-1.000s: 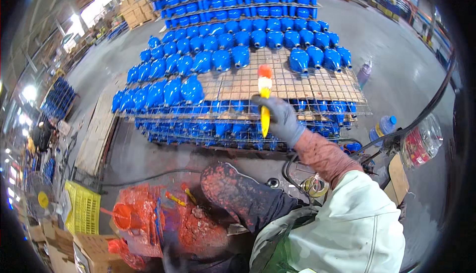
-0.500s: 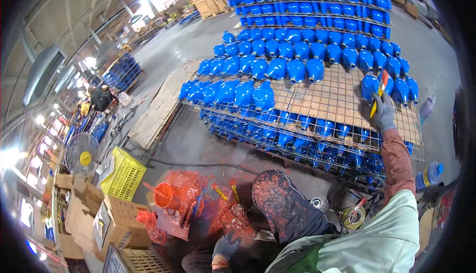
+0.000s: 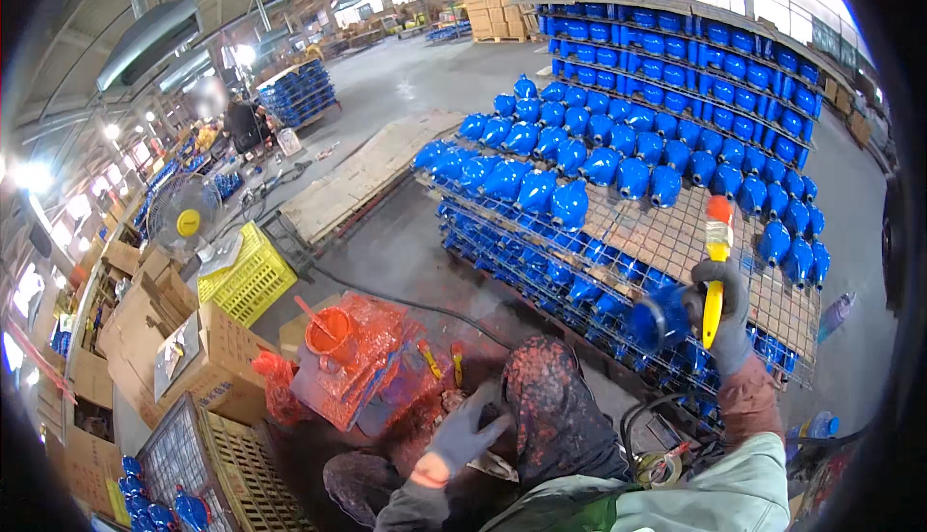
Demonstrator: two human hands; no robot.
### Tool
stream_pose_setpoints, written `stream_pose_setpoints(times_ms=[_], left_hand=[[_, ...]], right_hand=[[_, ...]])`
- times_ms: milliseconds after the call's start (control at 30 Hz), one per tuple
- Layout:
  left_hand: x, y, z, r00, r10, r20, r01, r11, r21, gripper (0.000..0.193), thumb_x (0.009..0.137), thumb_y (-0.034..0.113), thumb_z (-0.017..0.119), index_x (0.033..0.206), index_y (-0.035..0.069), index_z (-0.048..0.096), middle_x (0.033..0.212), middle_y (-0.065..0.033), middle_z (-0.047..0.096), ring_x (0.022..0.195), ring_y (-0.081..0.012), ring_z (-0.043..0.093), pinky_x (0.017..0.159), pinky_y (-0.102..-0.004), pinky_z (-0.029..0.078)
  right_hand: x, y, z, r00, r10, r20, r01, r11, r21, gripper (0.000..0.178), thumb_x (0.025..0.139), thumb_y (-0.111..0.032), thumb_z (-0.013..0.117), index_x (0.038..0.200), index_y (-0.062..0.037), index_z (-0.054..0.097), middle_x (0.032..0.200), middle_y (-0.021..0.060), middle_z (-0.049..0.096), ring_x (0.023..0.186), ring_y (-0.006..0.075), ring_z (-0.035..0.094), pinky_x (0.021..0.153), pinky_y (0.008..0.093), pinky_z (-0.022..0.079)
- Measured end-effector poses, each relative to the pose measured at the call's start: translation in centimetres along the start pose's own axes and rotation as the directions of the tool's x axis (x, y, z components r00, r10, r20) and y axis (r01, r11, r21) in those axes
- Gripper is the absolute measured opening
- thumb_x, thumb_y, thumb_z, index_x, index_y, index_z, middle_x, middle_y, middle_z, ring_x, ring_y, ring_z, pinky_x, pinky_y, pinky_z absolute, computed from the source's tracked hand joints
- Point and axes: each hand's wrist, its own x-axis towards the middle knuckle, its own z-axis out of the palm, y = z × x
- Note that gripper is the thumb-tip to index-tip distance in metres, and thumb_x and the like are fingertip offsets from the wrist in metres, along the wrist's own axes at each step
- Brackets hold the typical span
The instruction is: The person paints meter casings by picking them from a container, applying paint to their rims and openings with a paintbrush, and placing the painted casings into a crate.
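My right hand (image 3: 722,305), in a grey glove, is raised beside the wire-mesh rack on the right. It grips a paintbrush (image 3: 713,315) with a yellow handle and red-coated bristles pointing up. The same hand also holds a glossy blue bulb-shaped casting (image 3: 660,320), blurred by motion, in front of the rack's near edge. My left hand (image 3: 465,433), gloved too, hovers over my lap with its fingers apart and nothing in it. Rows of similar blue castings (image 3: 568,204) lie on the mesh rack (image 3: 763,305) and its cardboard sheet.
A red-smeared stand (image 3: 381,378) holds a red paint cup (image 3: 331,331); two yellow-handled brushes (image 3: 430,360) lie beside it. Left are a yellow crate (image 3: 246,276), cardboard boxes (image 3: 227,368) and a fan (image 3: 185,218). A cable (image 3: 415,308) crosses the floor. Another person (image 3: 246,125) is far left.
My right hand has lifted a blue casting off the rack and drawn it nearer, brush still held. My left hand has risen from beside the stand. The view has shifted.
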Motion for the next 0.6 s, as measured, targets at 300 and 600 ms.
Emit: stream_pose_setpoints(times_ms=[300,600], left_hand=[[-0.4,8.9,1.4,0.589,-0.269,-0.762,-0.416,0.708,-0.571,0.027,0.083,0.01,0.069,0.107,0.0,0.061,0.097,-0.0096,0.066,0.092,-0.0227,0.063,0.082,-0.037,0.052],[-1.5,-2.5,-19.3,0.656,0.076,-0.751,-0.747,0.208,-0.631,0.079,0.082,0.057,0.058,0.137,0.004,0.04,0.12,-0.0202,0.057,0.105,-0.0305,0.059,0.09,-0.0434,0.051]], right_hand=[[-0.2,-11.4,13.1,0.837,-0.2,0.51,-0.181,0.778,0.602,0.042,0.08,-0.002,0.073,0.115,-0.0087,0.052,0.101,0.003,0.057,0.088,0.0126,0.056,0.081,0.0287,0.045],[-1.2,-11.7,32.0,0.669,0.136,0.731,-0.694,0.467,0.548,0.035,0.098,-0.025,0.054,0.128,-0.008,0.051,0.091,-0.0021,0.058,0.07,0.0027,0.046,0.061,0.0189,0.04]])
